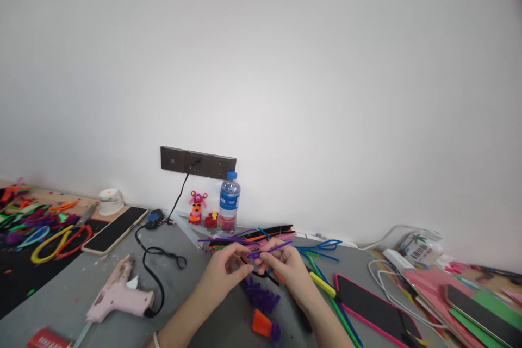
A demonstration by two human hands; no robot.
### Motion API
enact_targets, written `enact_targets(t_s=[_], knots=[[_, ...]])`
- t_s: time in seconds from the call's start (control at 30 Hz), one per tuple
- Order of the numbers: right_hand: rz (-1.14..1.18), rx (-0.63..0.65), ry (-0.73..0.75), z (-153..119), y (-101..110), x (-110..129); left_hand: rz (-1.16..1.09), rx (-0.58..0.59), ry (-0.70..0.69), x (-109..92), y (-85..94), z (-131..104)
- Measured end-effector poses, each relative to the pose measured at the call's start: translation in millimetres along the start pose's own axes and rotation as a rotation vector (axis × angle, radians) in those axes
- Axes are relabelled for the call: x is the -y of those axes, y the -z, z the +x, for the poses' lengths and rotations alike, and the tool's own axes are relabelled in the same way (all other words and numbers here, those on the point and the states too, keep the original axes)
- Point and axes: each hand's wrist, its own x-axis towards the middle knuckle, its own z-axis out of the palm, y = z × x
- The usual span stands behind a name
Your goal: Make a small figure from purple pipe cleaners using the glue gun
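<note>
Both my hands meet over the grey table, close together, with a purple pipe cleaner (pixel 281 246) between them. My left hand (pixel 230 269) pinches one part of it with thumb and fingers. From the other side my right hand (pixel 283 266) is closed on the pipe cleaner, whose end sticks out to the right. A dark strand (pixel 269 277) shows just below the fingertips; what it belongs to is hard to make out. Under the hands lie a coiled purple pipe cleaner piece (pixel 262 298) and an orange piece (pixel 261 323) with purple at its side.
Pipe cleaners (pixel 277 230) lie behind my hands, near a water bottle (pixel 229 206) and a small pipe cleaner figure (pixel 196 209). At left are a pink glue gun (pixel 122 296) with a cord, scissors (pixel 67 239) and a phone (pixel 116 230). Rightward lies a pink-edged tablet (pixel 375 310).
</note>
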Motion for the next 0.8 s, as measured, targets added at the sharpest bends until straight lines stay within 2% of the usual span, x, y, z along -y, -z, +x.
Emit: enact_targets(t_s=[0.27,0.47,0.63,0.8], knots=[[0.004,0.018,0.037,-1,-3,-6,0.285,-0.158,-0.313,0,3.8,1],[-0.057,0.031,0.062,-5,-5,6,0.332,-0.167,-0.488,1,4.5,-1],[-0.068,0.052,0.063,-8,-8,10,0.33,-0.204,-0.561,1,2.9,-3],[-0.062,0.071,0.056,-8,-6,8,0.313,-0.184,-0.546,0,2.4,-4]])
